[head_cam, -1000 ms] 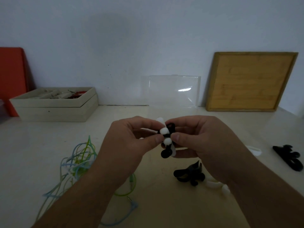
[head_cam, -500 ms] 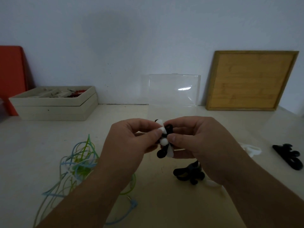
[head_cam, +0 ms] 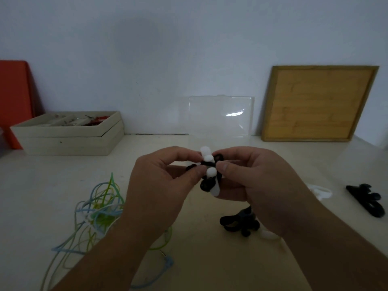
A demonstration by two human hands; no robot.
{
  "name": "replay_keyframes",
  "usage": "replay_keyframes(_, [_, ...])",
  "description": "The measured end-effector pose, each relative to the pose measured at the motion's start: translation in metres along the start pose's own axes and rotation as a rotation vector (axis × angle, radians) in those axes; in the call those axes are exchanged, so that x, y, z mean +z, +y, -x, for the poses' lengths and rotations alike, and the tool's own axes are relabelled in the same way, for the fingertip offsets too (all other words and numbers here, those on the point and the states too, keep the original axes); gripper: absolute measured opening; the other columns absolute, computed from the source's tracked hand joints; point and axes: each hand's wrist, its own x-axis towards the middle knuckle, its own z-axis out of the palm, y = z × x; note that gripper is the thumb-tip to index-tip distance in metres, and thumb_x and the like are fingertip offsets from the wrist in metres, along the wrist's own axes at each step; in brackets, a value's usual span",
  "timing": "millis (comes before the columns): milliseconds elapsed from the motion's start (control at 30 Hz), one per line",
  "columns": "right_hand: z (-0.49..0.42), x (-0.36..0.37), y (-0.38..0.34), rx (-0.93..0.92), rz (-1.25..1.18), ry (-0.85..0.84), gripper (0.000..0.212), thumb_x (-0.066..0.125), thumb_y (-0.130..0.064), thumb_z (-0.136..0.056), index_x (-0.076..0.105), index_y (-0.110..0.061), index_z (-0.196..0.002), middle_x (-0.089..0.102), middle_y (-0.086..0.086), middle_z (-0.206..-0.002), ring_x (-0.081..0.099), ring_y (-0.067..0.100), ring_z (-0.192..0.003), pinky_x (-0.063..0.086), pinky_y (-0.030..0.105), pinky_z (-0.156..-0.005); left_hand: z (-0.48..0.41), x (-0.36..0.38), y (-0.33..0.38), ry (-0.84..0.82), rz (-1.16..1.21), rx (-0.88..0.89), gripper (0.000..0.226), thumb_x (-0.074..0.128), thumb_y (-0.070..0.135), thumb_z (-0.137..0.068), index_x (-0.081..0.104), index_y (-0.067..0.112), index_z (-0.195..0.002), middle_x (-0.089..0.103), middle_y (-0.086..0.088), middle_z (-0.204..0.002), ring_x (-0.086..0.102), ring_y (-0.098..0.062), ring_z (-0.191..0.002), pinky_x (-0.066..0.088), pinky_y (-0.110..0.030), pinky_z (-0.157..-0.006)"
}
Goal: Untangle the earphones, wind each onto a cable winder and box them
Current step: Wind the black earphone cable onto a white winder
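Both hands meet above the middle of the table. My left hand (head_cam: 165,185) and my right hand (head_cam: 256,181) pinch a small cluster of black and white cable winders (head_cam: 210,173) between thumbs and fingertips. A tangle of pale blue and green earphone cables (head_cam: 98,208) lies on the table to the left, partly hidden under my left forearm. Another black winder (head_cam: 237,223) rests on the table under my right wrist, and a further black winder (head_cam: 365,200) lies at the right. The clear plastic box (head_cam: 220,116) leans against the back wall.
A beige open box (head_cam: 67,141) with small items stands at the back left beside an orange board (head_cam: 14,97). A wooden tray (head_cam: 315,103) leans on the wall at the back right. White winder pieces (head_cam: 319,191) lie right of my right hand.
Both hands have kept the winder cluster between them, turning it slightly; the white piece now stands more upright. The table items have not moved.
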Motion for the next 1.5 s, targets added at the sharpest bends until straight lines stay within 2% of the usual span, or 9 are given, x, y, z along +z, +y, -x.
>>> replay_keyframes(100, [0.001, -0.001, -0.002, -0.007, -0.055, 0.011, 0.016, 0.060, -0.008, -0.093, 0.069, -0.006, -0.106, 0.076, 0.015, -0.094, 0.075, 0.029, -0.081, 0.061, 0.039, -0.071, 0.001, 0.001, 0.002, -0.002, 0.039, 0.044, 0.018, 0.081, 0.013, -0.075, 0.076, 0.016, -0.092, 0.078, 0.004, -0.088, 0.076, -0.011, -0.082, 0.061, -0.024, -0.072])
replay_keyframes(200, [0.002, -0.002, -0.004, 0.027, -0.135, -0.011, 0.016, 0.059, -0.006, -0.093, 0.068, -0.003, -0.106, 0.076, 0.016, -0.093, 0.075, 0.030, -0.081, 0.060, 0.035, -0.067, 0.002, 0.000, 0.004, -0.059, 0.107, 0.037, 0.030, 0.085, 0.024, -0.067, 0.073, 0.014, -0.093, 0.077, 0.001, -0.093, 0.075, -0.016, -0.088, 0.060, -0.024, -0.074])
replay_keyframes(333, [0.002, -0.002, -0.005, 0.054, -0.167, -0.024, 0.018, 0.057, -0.005, -0.093, 0.068, -0.004, -0.107, 0.076, 0.016, -0.093, 0.075, 0.031, -0.081, 0.058, 0.029, -0.060, 0.005, 0.003, 0.004, -0.085, -0.071, 0.129, 0.044, 0.084, 0.042, -0.061, 0.066, 0.022, -0.096, 0.071, 0.006, -0.104, 0.071, -0.016, -0.098, 0.060, -0.026, -0.079])
replay_keyframes(733, [0.002, -0.003, -0.006, 0.043, -0.141, -0.104, 0.025, 0.057, 0.001, -0.091, 0.067, -0.001, -0.113, 0.075, 0.018, -0.097, 0.074, 0.025, -0.080, 0.058, 0.028, -0.062, 0.003, -0.001, 0.008, -0.069, -0.156, 0.246, 0.035, 0.077, 0.044, -0.068, 0.070, 0.014, -0.084, 0.070, 0.006, -0.099, 0.068, -0.010, -0.094, 0.057, -0.016, -0.073])
replay_keyframes(900, [0.003, -0.004, -0.007, 0.031, -0.053, -0.088, 0.036, 0.070, -0.017, -0.073, 0.068, -0.003, -0.106, 0.074, 0.018, -0.094, 0.074, 0.026, -0.076, 0.057, 0.030, -0.060, 0.004, 0.002, 0.006, -0.100, -0.150, 0.240, 0.031, 0.083, 0.037, -0.068, 0.071, 0.016, -0.088, 0.071, 0.008, -0.098, 0.070, -0.009, -0.093, 0.059, -0.020, -0.075])
replay_keyframes(1067, [0.003, 0.001, -0.005, 0.039, -0.076, -0.025, 0.017, 0.065, -0.015, -0.088, 0.066, -0.001, -0.099, 0.074, 0.019, -0.086, 0.074, 0.034, -0.077, 0.057, 0.032, -0.058, 0.004, 0.003, 0.006, -0.127, -0.221, 0.265, 0.030, 0.080, 0.041, -0.071, 0.073, 0.019, -0.090, 0.072, 0.011, -0.095, 0.070, -0.008, -0.092, 0.060, -0.024, -0.077])
replay_keyframes(1200, [0.004, 0.003, -0.002, -0.002, -0.064, 0.002, 0.019, 0.064, -0.020, -0.088, 0.067, -0.003, -0.097, 0.074, 0.017, -0.085, 0.074, 0.032, -0.078, 0.057, 0.033, -0.061, 0.003, 0.001, 0.009, -0.126, -0.296, 0.332, 0.028, 0.078, 0.042, -0.074, 0.075, 0.022, -0.094, 0.073, 0.013, -0.096, 0.069, -0.004, -0.092, 0.058, -0.022, -0.077])
replay_keyframes(1333, [0.004, 0.002, -0.002, -0.060, -0.048, 0.000, 0.020, 0.061, -0.022, -0.089, 0.070, -0.006, -0.099, 0.075, 0.013, -0.086, 0.075, 0.026, -0.077, 0.056, 0.025, -0.057, 0.003, 0.001, 0.013, -0.098, -0.427, 0.401, 0.034, 0.073, 0.046, -0.078, 0.077, 0.020, -0.100, 0.075, 0.011, -0.099, 0.068, 0.002, -0.092, 0.054, -0.015, -0.082])
replay_keyframes(1500, [0.001, -0.001, -0.005, -0.053, -0.129, -0.076, 0.022, 0.053, -0.002, -0.093, 0.069, -0.007, -0.108, 0.076, 0.014, -0.094, 0.075, 0.029, -0.085, 0.058, 0.030, -0.063, 0.004, -0.001, 0.014, -0.018, -0.426, 0.389, 0.035, 0.072, 0.048, -0.078, 0.079, 0.020, -0.097, 0.075, 0.011, -0.098, 0.068, 0.002, -0.090, 0.056, -0.018, -0.081])
